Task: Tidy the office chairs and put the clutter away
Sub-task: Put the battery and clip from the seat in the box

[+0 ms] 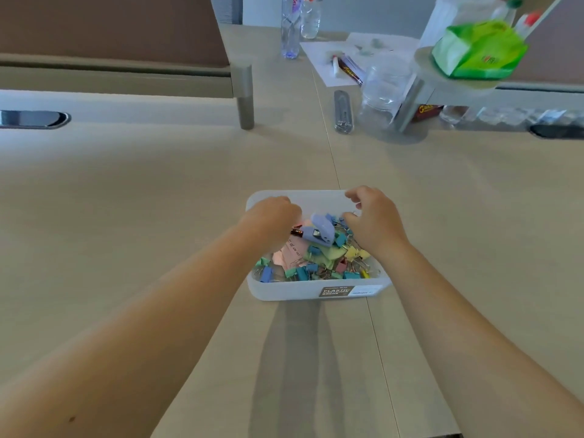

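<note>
The translucent white plastic container (316, 292), a shallow rounded-corner tub with a printed label on its near wall, sits on the pale wood-grain desk (158, 200) directly ahead of the person, straddling a seam between desk panels, its long axis running left to right. It holds a loose heap of small pastel binder clips (319, 270) in blue, green, yellow and pink with wire handles, some pink and green paper notes (295, 251), a lilac plastic hole punch (319, 230) lying on top with its long axis slanting from upper right to lower left, and a small dark cylindrical item (296, 231), possibly a battery, just beside the punch's left end. The left hand (273, 218) is over the tub's left half, fingers curled downward into the contents near that dark item; whether it grips anything cannot be told, as the fingertips are hidden. The right hand (373, 219) is over the right half, fingers curled near the far rim, apparently pinching nothing visible; contact with the clips cannot be confirmed. Both hands are about equally near the punch, one on each side. Judgement: the contents are being settled or sorted. Farther back stand a silver stapler-like tool (343, 112), a clear plastic jar (380, 90), clear water bottles (290, 26), papers with pens (335, 61), and a green tissue pack (477, 50) on a raised round shelf (423, 66).
</note>
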